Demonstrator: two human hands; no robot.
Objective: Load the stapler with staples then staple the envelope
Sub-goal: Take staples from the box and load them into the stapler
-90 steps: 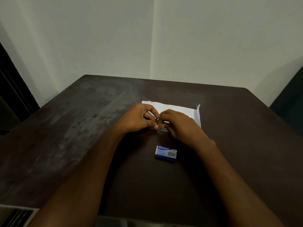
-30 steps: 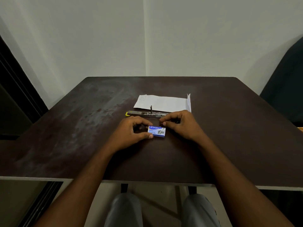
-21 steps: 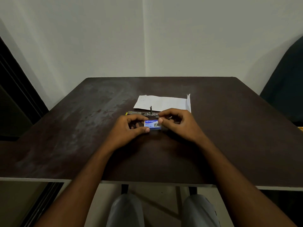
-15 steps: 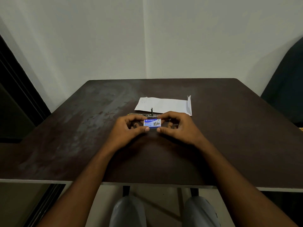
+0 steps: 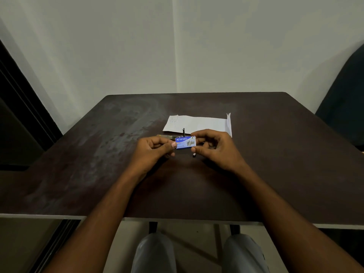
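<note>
A small blue staple box [image 5: 185, 142] is held above the table between both hands. My left hand [image 5: 152, 149] pinches its left end with thumb and forefinger. My right hand [image 5: 215, 147] grips its right end. Behind the box the stapler [image 5: 167, 136] lies opened out flat on the table, mostly hidden by my hands, with a thin dark pin [image 5: 183, 132] standing up from it. The white envelope [image 5: 199, 125] lies flat just beyond the stapler, its flap at the right end.
The dark brown table [image 5: 275, 164] has a worn, pale patch [image 5: 118, 134] on its left half. A small dark bit [image 5: 194, 154] lies on the table under the box. A dark chair [image 5: 346, 99] stands at the right. My knees [image 5: 155, 253] show below the near edge.
Both hands left the stapler, took the staple box from the table and lifted it toward the stapler. The box now faces the camera.
</note>
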